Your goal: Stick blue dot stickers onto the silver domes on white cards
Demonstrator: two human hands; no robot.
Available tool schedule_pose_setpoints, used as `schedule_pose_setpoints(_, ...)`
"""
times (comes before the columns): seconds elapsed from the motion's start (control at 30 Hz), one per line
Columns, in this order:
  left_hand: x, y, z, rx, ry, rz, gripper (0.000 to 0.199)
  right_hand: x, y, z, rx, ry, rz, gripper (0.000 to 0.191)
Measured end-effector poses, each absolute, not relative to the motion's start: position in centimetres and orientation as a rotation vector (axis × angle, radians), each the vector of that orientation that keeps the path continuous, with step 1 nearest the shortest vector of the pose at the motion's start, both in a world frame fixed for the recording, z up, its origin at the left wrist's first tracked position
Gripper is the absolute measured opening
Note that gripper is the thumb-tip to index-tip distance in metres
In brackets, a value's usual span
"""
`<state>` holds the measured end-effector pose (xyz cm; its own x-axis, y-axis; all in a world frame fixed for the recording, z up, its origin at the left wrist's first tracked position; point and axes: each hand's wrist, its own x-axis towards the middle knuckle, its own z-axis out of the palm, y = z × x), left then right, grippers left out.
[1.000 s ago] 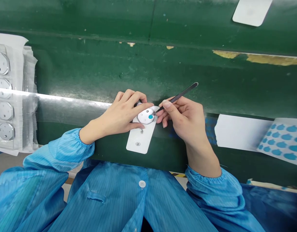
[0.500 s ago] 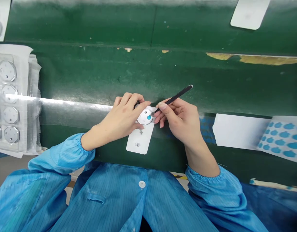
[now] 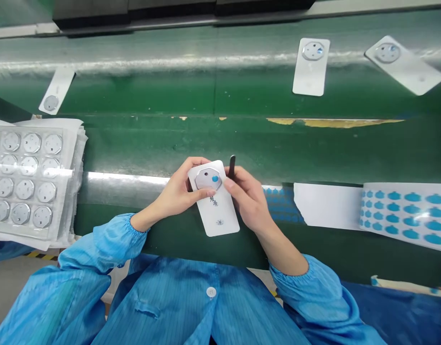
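A white card (image 3: 220,215) with dark printed marks carries a silvery eight-sided disc (image 3: 205,179) near its upper end. On the disc, right of a dark hole, sits a blue sticker (image 3: 215,178). My left hand (image 3: 177,191) grips the card's left side, thumb on top beside the disc and fingers behind. My right hand (image 3: 247,199) pinches the card's right edge and also holds black tweezers (image 3: 232,167), which point up between thumb and fingers. Their tips are hidden by the hand.
A clear tray (image 3: 67,191) of similar discs lies on paper at the left. Cards with discs rest farther back: one (image 3: 57,91) at left, two (image 3: 310,76) (image 3: 410,72) at right. A sheet of blue stickers (image 3: 381,206) lies at the right.
The view has shifted, showing more of the table's far side. The card has turned and is now held by both hands. The tweezers have swung upright, away from the blue sticker.
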<state>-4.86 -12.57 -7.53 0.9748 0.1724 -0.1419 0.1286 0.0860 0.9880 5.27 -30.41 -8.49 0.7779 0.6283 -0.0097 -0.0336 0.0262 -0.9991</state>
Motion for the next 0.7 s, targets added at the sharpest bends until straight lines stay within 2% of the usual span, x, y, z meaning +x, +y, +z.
schedule_pose_setpoints(0.1, -5.0, -13.0, -7.7, 1.439, 0.287, 0.077, 0.055, 4.8, -30.1, -7.9, -1.482, -0.449, 0.767, 0.032)
schedule_pose_setpoints(0.4, -5.9, -14.4, -7.8, 1.605, 0.286, 0.135, 0.047, 4.1, -29.6, -7.8, -1.568, -0.348, 0.645, 0.037)
schedule_pose_setpoints(0.7, -5.6, -14.7, -7.4, 1.108, 0.529, 0.115, 0.061, 2.7, -29.6, -8.9, -1.51, -0.547, 0.64, 0.025)
